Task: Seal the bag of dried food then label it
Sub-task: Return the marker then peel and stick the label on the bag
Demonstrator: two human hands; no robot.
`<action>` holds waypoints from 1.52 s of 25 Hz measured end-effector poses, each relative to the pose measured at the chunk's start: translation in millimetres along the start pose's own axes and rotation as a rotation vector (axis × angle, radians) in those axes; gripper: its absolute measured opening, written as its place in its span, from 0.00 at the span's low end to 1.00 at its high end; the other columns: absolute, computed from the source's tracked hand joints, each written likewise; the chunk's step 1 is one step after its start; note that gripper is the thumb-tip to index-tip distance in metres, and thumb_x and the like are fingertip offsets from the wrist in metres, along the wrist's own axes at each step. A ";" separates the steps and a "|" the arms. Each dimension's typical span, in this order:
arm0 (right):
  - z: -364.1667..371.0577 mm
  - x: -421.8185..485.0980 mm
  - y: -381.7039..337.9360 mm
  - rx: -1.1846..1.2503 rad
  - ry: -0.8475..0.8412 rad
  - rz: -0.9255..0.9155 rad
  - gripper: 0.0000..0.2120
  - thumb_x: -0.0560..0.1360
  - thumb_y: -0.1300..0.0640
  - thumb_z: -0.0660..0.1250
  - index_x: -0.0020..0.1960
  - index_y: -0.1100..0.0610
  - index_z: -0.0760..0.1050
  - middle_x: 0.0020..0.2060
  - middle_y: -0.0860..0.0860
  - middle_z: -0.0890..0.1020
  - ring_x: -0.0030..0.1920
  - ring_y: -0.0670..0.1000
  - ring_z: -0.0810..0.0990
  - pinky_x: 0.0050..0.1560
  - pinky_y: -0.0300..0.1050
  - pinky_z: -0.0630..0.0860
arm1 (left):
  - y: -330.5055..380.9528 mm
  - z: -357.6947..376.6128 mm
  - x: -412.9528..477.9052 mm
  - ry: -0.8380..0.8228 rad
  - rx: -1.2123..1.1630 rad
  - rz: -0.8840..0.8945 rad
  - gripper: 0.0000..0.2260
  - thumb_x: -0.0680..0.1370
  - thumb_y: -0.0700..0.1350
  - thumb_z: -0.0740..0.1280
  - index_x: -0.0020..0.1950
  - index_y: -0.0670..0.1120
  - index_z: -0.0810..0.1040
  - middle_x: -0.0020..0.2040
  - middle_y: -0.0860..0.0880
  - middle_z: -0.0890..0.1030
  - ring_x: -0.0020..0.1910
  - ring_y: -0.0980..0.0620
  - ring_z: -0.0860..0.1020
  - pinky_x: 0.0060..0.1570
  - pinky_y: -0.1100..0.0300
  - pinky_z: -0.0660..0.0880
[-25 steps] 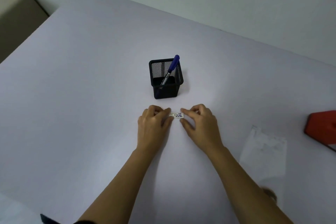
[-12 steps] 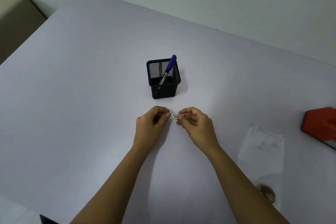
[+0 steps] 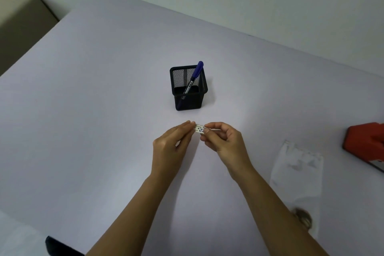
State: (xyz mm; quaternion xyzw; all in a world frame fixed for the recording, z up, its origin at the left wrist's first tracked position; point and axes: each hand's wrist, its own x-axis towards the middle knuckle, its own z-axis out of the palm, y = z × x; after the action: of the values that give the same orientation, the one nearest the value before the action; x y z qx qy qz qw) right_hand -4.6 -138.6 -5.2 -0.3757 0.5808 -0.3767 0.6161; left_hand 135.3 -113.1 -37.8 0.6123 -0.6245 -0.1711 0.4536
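A small white label (image 3: 199, 128) with blue handwriting is pinched between my left hand (image 3: 172, 143) and my right hand (image 3: 223, 141), held just above the table's middle. Each hand grips one end with thumb and fingertips. A clear plastic bag (image 3: 297, 170) lies flat on the table to the right, with some brown dried food (image 3: 302, 217) at its near end, partly hidden by my right forearm.
A black mesh pen holder (image 3: 188, 89) with a blue marker (image 3: 194, 77) stands just beyond my hands. A red device (image 3: 365, 143) sits at the right edge. The pale table (image 3: 93, 100) ends at the wall behind and drops off at the left.
The label was pressed flat on the table by both hands; now it is lifted off the surface and my hands have closed in on its ends.
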 end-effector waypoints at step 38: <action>0.1 -12.7 -8.5 0.017 -0.048 -0.054 0.03 0.75 0.61 0.66 0.48 0.55 0.77 0.40 0.50 0.85 0.40 0.46 0.84 0.41 0.34 0.78 | 7.2 1.4 -5.5 0.165 0.113 0.095 0.08 0.73 0.39 0.69 0.49 0.37 0.83 0.47 0.41 0.83 0.48 0.53 0.78 0.49 0.71 0.73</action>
State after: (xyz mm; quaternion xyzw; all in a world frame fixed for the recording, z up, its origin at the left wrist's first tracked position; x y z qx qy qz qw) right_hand -5.3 -130.8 7.9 -0.3951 0.5523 -0.3890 0.6225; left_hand 129.0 -107.1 -35.0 0.6184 -0.6222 -0.0630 0.4759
